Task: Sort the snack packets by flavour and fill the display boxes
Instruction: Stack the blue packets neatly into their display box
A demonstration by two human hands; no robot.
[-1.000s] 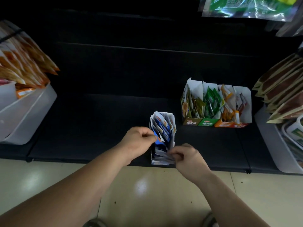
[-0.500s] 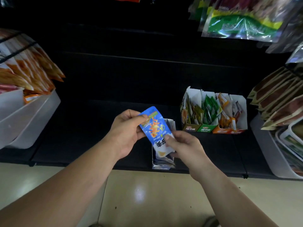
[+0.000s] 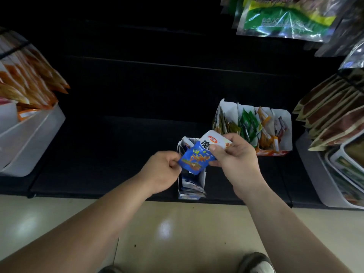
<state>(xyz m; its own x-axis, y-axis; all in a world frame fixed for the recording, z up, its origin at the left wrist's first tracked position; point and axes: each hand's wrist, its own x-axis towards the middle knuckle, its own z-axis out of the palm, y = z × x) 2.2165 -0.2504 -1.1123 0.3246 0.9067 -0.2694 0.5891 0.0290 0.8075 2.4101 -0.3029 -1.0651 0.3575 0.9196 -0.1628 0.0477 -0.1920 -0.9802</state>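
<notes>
A blue and white snack packet (image 3: 199, 156) is held flat above a narrow white display box (image 3: 202, 180) that stands at the front edge of the dark shelf and holds several blue packets. My left hand (image 3: 161, 170) pinches the packet's lower left corner. My right hand (image 3: 234, 156) grips its upper right end, thumb on top. Behind and to the right stands a row of display boxes (image 3: 283, 123) with olive, green and orange packets sorted by colour.
A white bin (image 3: 33, 138) with orange packets sits at the left. Brown packets and trays in a white bin (image 3: 315, 174) fill the right side. Large bags (image 3: 285, 18) hang at the top right. The shelf (image 3: 118, 146) ends above a beige floor.
Both hands were down at the blue box a second ago. They lifted a blue packet out, then turned it from upright to lying across, and the right hand moved up to its far end.
</notes>
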